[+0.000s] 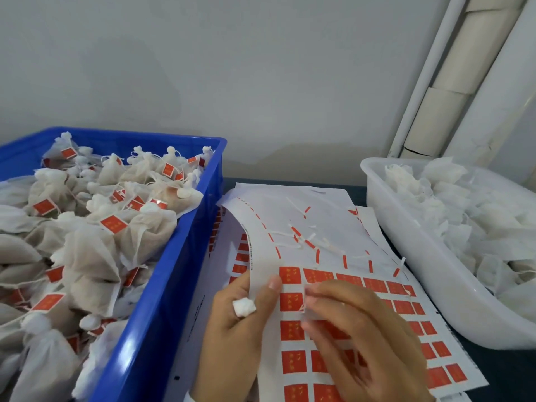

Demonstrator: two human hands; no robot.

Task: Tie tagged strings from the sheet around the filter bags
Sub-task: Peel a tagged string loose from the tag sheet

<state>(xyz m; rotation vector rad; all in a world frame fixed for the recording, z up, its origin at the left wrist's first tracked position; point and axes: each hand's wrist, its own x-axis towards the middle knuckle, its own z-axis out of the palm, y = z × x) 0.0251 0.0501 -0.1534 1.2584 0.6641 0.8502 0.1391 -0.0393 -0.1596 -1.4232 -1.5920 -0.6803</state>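
The sheet [333, 314] of red tags lies between the blue crate [162, 285] and white tub [435, 271]. Left hand [240, 320] grips a filter bag [244, 306] and holds the sheet's edge; right hand [356, 329] pinches a tag.

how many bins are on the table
2. The blue bin sits at left, full of tagged bags; the white bin sits at right, holding untagged bags. Both run past the frame edge, so others may be hidden.

Blue plastic crate [185, 256] of tied bags sits frame-left, paper tag sheet [333, 227] centre, white plastic tub [406, 242] right.
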